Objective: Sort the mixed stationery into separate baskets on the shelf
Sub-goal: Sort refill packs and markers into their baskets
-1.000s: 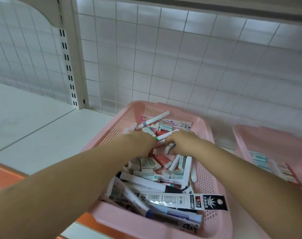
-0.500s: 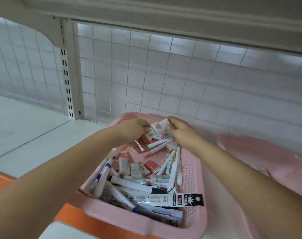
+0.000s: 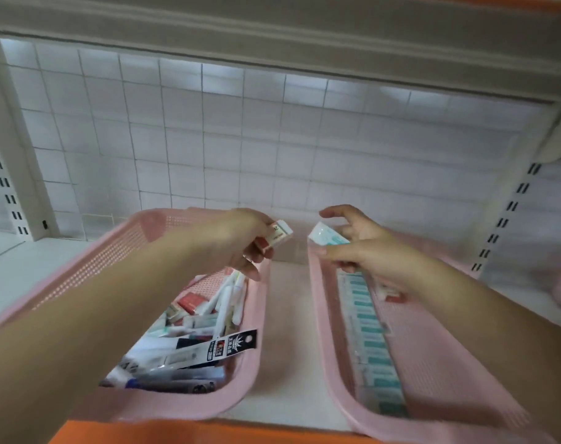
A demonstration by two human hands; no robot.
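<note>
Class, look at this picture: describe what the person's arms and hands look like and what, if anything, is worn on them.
Both the left hand and right hand are bare: no gloves, rings or watch show. The left forearm and right forearm are bare to the picture's edge, with no sleeve in view.

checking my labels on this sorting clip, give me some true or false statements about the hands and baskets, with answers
1. The left hand holds a red and white eraser. True.
2. The right hand is empty. False: it pinches a teal and white eraser.
3. The left basket holds only erasers. False: pens and a black-labelled packet lie mixed in it too.
4. The right basket has a row of teal-labelled erasers along its left side. True.
</note>
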